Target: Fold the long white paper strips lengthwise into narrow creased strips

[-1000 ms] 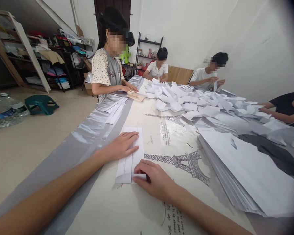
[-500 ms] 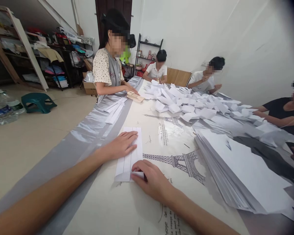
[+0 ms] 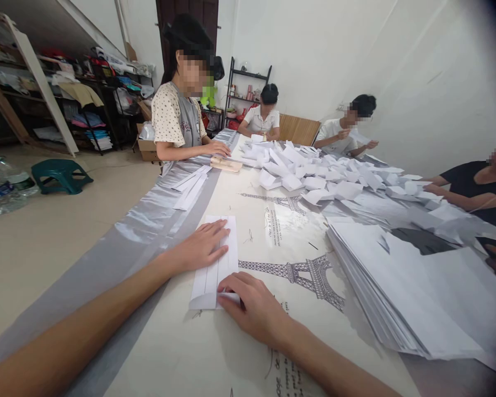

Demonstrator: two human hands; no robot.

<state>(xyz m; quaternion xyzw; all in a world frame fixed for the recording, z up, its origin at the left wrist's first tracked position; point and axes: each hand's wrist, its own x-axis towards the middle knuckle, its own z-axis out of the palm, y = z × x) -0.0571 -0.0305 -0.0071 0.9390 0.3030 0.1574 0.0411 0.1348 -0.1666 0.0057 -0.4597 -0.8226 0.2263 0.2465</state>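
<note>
A white sheet of paper (image 3: 210, 281) with lengthwise creases lies in front of me on the printed tablecloth (image 3: 190, 353). Its near end is folded up into a narrow flap. My left hand (image 3: 202, 247) rests flat across the upper part of the sheet, fingers stretched out. At the near right corner, my right hand (image 3: 252, 303) has its fingers curled, with thumb and forefinger closed on the folded flap. Part of that corner is hidden under the right fingers.
A thick stack of white paper (image 3: 397, 286) stands to the right. Folded paper pieces (image 3: 314, 171) are heaped beyond it. Paper strips (image 3: 192, 187) and a wooden block (image 3: 226, 164) lie near a standing person (image 3: 182, 116). Several other people sit around the table. A green stool (image 3: 62, 173) is on the floor.
Both hands stay almost in place on the sheet. The whole view has shifted slightly. At the far right, a seated person now holds up a white paper.
</note>
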